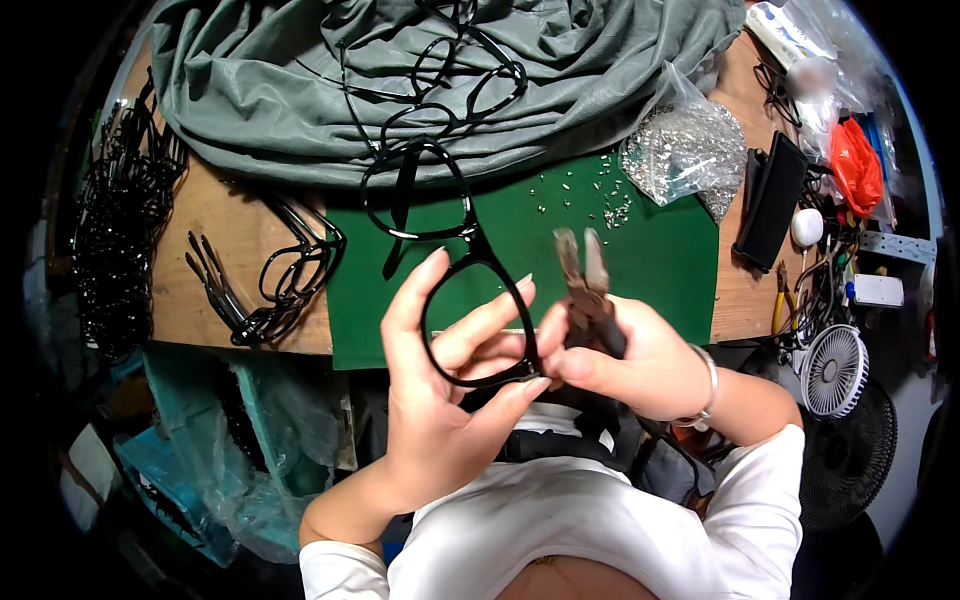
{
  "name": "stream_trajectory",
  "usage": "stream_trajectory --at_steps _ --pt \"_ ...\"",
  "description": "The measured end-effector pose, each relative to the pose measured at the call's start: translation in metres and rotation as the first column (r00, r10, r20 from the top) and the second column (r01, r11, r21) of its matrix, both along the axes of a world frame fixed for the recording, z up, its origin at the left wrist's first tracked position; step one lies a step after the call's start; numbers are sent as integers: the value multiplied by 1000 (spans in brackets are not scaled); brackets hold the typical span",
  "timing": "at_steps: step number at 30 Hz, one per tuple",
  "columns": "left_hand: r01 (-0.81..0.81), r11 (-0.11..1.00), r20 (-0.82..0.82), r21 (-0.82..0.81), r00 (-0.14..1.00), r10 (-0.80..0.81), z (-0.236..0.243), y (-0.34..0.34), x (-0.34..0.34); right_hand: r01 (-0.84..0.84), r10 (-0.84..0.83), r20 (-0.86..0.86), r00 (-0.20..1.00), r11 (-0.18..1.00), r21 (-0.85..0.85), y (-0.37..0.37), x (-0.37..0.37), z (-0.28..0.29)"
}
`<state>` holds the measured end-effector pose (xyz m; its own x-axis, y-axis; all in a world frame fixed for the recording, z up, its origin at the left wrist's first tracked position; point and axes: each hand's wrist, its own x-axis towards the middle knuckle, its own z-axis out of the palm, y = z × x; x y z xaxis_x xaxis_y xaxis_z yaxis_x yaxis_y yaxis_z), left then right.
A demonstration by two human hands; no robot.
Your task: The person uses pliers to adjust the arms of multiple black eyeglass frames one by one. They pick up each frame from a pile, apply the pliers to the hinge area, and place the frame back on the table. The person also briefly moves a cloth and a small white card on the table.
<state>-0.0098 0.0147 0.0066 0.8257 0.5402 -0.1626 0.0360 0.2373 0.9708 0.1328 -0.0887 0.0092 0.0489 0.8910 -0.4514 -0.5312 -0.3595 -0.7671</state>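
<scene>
A black eyeglass frame (pixel 475 242) is in my left hand (pixel 430 405), whose thumb and fingers close round its near rim. No lenses can be made out in it. The far rim stands above the green mat (pixel 650 285), with a dark temple arm extending beside it. My right hand (pixel 645 365) is wrapped round a pair of pliers (pixel 588 298); their jaws point away from me and are parted, with nothing between them. The fingertips of both hands come close together by the near rim's right corner, where the fine detail is too small to tell.
Several black frames lie on a grey cloth (pixel 250 90), others on the wooden table (pixel 200 310) and in a pile (pixel 120 230) at far left. A plastic bag of small metal parts (pixel 685 150) sits right, loose pieces (pixel 615 212) nearby. A black case (pixel 770 200) and small fan (pixel 835 370) stand farther right.
</scene>
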Motion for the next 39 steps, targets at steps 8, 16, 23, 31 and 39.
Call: stream_trajectory --at_steps 8,16,23,31,39 --pt "21 956 47 -292 999 -8 10 8 -4 -544 547 414 728 828 -138 -3 15 17" --pt "172 960 47 -221 985 -165 3 11 -4 -546 523 665 533 813 -201 1 15 12" --pt "135 954 -12 -268 990 -143 3 12 -1 -521 570 665 483 797 -304 0 15 4" --pt "93 975 -28 -200 995 -101 -8 7 3 -306 314 832 458 934 -183 -24 23 -37" --pt "-13 978 0 -209 1000 13 -13 -7 -12 -42 131 988 81 991 -128 -22 66 -59"
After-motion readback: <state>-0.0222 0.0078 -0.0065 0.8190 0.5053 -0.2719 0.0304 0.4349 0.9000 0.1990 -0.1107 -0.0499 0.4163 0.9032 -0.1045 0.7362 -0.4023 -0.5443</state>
